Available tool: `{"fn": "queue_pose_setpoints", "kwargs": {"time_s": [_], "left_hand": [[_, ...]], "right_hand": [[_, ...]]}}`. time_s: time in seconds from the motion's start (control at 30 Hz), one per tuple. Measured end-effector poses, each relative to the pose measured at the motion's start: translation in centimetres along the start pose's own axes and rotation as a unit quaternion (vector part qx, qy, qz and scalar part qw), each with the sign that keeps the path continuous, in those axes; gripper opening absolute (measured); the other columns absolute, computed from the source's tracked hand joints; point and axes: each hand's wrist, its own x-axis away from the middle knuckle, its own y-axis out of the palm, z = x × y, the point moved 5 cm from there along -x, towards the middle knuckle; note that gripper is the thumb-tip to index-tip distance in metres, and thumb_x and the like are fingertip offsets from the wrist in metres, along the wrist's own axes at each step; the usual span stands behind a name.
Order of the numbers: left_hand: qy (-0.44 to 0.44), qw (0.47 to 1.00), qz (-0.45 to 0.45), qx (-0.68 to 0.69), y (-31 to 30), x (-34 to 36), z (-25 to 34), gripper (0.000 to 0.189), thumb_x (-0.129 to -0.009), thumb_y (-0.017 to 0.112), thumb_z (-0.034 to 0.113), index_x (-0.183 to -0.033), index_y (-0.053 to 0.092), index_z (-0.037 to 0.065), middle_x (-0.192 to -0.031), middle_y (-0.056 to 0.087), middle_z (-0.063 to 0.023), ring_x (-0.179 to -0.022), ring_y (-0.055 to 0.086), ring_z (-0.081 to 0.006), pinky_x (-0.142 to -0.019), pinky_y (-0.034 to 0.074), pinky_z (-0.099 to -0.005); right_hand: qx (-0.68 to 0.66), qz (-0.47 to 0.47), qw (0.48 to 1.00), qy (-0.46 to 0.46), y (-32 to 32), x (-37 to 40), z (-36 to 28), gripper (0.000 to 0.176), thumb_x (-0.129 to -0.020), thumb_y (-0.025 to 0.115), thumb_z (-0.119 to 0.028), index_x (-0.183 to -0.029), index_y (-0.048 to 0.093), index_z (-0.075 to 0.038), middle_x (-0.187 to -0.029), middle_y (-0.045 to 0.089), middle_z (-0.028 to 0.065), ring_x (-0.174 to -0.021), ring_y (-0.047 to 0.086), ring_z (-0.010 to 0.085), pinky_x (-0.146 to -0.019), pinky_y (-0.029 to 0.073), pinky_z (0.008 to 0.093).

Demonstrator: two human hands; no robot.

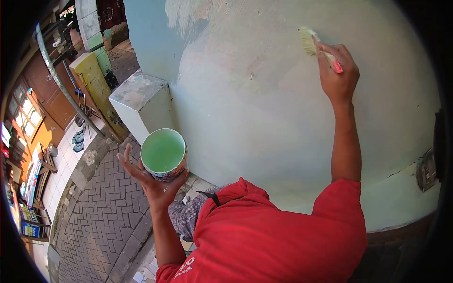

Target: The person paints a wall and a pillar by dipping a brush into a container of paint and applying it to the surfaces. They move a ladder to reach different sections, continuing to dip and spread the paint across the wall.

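My left hand holds up a round tub of pale green paint from below, its open top facing me. The fingers have pale smears on them. Up at the right, my right hand is closed round the handle of a paintbrush with a red-pink end. The pale bristles lie against or very near the wall. The wall is pale green-grey over most of its face, with a bluer patch and streaky white strokes at its upper left.
A white block-like pillar juts out left of the wall, just behind the tub. Grey paving runs along the lower left, beside white tiles and a wooden rack. A dark fixture is at the right edge.
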Motion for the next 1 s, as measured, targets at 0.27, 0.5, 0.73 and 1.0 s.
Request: {"fn": "queue_pose_setpoints", "kwargs": {"time_s": [0.27, 0.5, 0.73, 1.0], "left_hand": [[-0.011, 1.000, -0.013, -0.018, 0.5, 0.3, 0.1, 0.160, -0.049, 0.099, 0.024, -0.162, -0.013, 0.013, -0.164, 0.017, -0.0243, -0.146, 0.036, -0.0381, -0.120, 0.029, -0.0582], [-0.016, 0.999, -0.011, 0.041, 0.7, 0.0, 0.5, 0.159, -0.050, 0.099, 0.025, -0.162, -0.013, 0.011, -0.164, 0.018, -0.0249, -0.148, 0.034, -0.0393, -0.120, 0.027, -0.0595], [0.003, 0.999, -0.016, -0.039, 0.4, 0.2, 0.6, 0.158, -0.050, 0.099, 0.026, -0.162, -0.012, 0.012, -0.164, 0.018, -0.0240, -0.151, 0.029, -0.0386, -0.119, 0.028, -0.0609], [0.016, 1.000, -0.007, -0.019, 0.7, 0.2, 0.6, 0.158, -0.050, 0.098, 0.028, -0.162, -0.012, 0.013, -0.164, 0.018, -0.0243, -0.151, 0.029, -0.0389, -0.119, 0.027, -0.0619]], "right_hand": [[0.178, -0.064, 0.963, -0.190, 7.5, 5.1, -3.4, 0.010, -0.078, 0.070, -0.007, -0.085, 0.075, -0.013, -0.099, 0.066, 0.0013, -0.093, 0.064, 0.0209, -0.069, 0.059, 0.0323], [-0.033, -0.399, 0.911, -0.103, 15.0, 21.0, -7.9, 0.006, -0.081, 0.069, -0.008, -0.082, 0.074, -0.011, -0.101, 0.067, 0.0031, -0.092, 0.066, 0.0239, -0.069, 0.060, 0.0376], [-0.050, -0.098, 0.994, 0.027, 5.3, 4.3, -0.2, 0.015, -0.086, 0.075, -0.012, -0.100, 0.079, -0.016, -0.084, 0.066, 0.0048, -0.074, 0.066, 0.0293, -0.065, 0.053, 0.0388], [0.176, 0.014, 0.979, -0.103, 2.6, 3.1, -2.5, 0.028, -0.077, 0.075, -0.004, -0.100, 0.080, -0.019, -0.093, 0.063, -0.0018, -0.083, 0.064, 0.0207, -0.067, 0.055, 0.0337]]}}
